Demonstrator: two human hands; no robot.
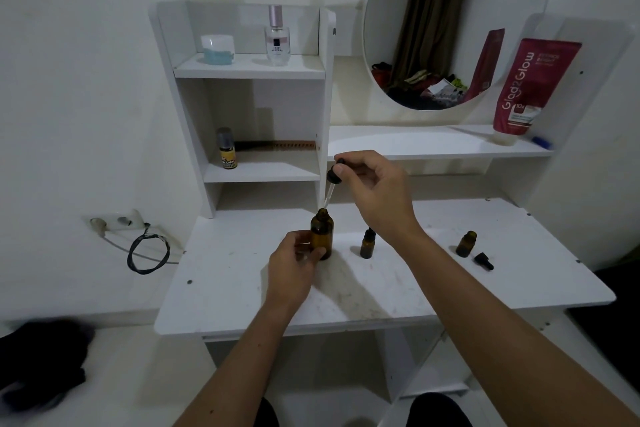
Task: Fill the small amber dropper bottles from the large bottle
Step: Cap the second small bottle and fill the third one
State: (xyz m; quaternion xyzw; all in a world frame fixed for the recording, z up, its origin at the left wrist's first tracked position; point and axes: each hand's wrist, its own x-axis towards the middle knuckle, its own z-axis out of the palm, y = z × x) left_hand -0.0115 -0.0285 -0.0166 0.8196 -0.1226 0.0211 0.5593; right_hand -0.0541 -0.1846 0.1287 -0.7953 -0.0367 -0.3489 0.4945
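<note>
The large amber bottle [322, 230] stands uncapped on the white table [519, 274], and my left hand [294, 263] grips its lower body. My right hand [374, 184] pinches the black bulb of a dropper [333, 180] above it, the glass tip just at the bottle's mouth. A small amber bottle with a black dropper cap [367, 244] stands right of the large one, partly behind my right wrist. Further right stands an open small amber bottle [466, 244], its black dropper cap [484, 261] lying on the table beside it.
A white shelf unit [249, 69] rises at the back left, holding a jar, a perfume bottle [277, 35], a small yellow-labelled bottle [227, 149] and a comb. A red tube [530, 87] leans beside a round mirror. A black cable [147, 251] hangs left.
</note>
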